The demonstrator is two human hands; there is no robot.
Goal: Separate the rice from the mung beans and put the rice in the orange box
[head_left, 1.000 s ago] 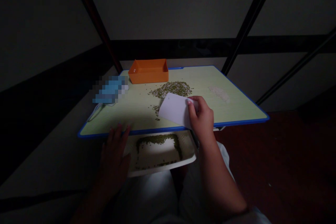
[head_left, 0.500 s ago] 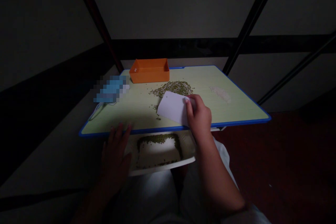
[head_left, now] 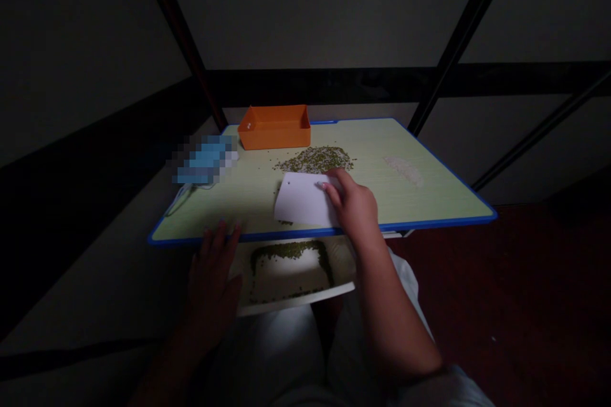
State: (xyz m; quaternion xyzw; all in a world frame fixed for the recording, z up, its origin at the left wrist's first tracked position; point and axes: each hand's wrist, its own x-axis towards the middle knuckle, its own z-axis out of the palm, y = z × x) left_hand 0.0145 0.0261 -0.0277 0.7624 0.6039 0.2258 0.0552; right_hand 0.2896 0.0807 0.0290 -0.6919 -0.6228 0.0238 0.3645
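Observation:
My right hand [head_left: 356, 203] is closed round the right end of a white scraper [head_left: 305, 200], a thin sheet with a small hole in one corner. Its lower edge meets the table near the front, partly covering some stray mung beans. Just behind it spreads a pile of green mung beans [head_left: 322, 158], mixed with whitish grains. Dim but visible, my left hand [head_left: 214, 273] has its fingers stretched out and apart, tips at the table's front edge, thumb by the left side of a white tray [head_left: 341, 289]. Beans line that tray, which sits below the table edge over the lap.
An orange box [head_left: 274, 137] stands at the back left of the light green, blue-rimmed table [head_left: 443, 203]. At the left lies a blurred-out blue item [head_left: 205, 160] with a white cord. A small patch of white grains [head_left: 403, 170] lies at the right.
My right hand has drawn the scraper left and slightly toward the front edge, over the stray beans. My left hand has stayed at the tray. The view has shifted slightly.

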